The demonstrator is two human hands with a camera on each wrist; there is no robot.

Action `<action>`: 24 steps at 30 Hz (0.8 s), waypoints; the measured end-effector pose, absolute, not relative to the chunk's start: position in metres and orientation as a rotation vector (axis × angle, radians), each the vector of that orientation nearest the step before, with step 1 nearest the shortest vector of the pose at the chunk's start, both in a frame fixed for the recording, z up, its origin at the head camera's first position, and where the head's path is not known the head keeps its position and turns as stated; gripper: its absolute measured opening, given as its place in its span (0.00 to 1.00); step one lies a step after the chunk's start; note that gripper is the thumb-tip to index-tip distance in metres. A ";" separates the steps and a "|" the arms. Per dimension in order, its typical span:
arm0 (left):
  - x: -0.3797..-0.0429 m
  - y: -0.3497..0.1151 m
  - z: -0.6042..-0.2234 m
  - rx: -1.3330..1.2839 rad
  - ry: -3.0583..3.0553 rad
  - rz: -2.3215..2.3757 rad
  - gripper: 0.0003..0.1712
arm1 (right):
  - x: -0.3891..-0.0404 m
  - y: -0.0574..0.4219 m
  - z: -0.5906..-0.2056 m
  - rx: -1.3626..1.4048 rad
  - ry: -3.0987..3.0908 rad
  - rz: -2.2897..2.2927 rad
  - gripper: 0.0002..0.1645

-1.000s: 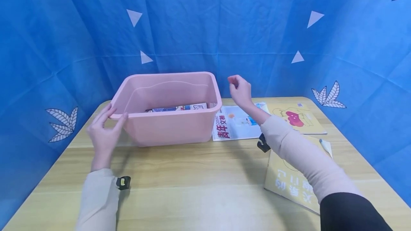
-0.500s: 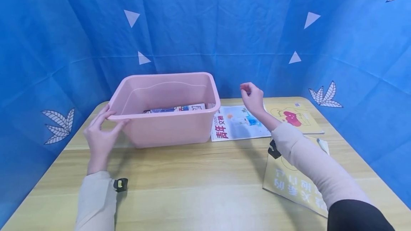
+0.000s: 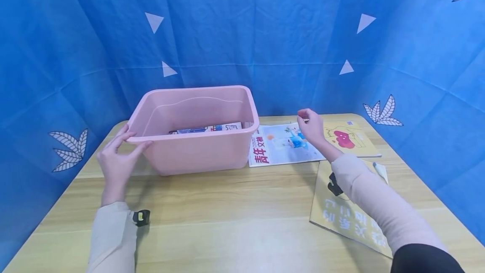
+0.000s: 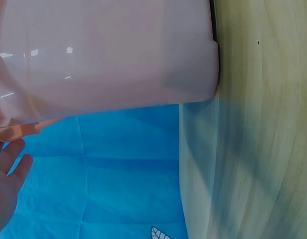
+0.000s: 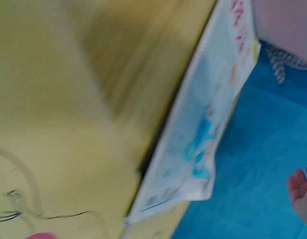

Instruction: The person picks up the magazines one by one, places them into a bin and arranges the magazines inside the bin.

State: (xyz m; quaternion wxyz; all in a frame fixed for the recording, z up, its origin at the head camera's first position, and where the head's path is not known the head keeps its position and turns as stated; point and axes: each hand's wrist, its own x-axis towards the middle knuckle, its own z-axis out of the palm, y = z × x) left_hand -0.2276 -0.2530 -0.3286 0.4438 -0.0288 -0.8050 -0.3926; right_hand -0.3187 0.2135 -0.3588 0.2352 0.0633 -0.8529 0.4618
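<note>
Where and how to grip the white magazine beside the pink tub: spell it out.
Probably pinch the white magazine midway along its near edge, right hand coming from the person's side: it lies flat, that edge faces the person across the tabletop, and the pink tub crowds its left end.

The bin point(image 3: 201, 155) stands at the far left of the counter point(image 3: 212, 222), the left hand point(image 3: 117, 163) at its near left corner; in it lies what seems a booklet point(image 3: 216, 128), mostly hidden. Right of the bin lies the magazine point(image 3: 280, 148), then the far book point(image 3: 363, 138); before both, the near book point(image 3: 333, 214). The curtain point(image 3: 254, 33) hangs behind.
</note>
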 end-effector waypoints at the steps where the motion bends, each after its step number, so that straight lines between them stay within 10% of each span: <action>1: -0.228 -0.253 -0.329 -0.074 -1.991 -0.976 0.27 | -0.319 0.217 -0.362 0.157 -2.364 1.252 0.13; 24: -0.231 -0.253 -0.330 -0.080 -1.950 -1.005 0.28 | -0.324 0.255 -0.402 0.144 -2.760 1.082 0.22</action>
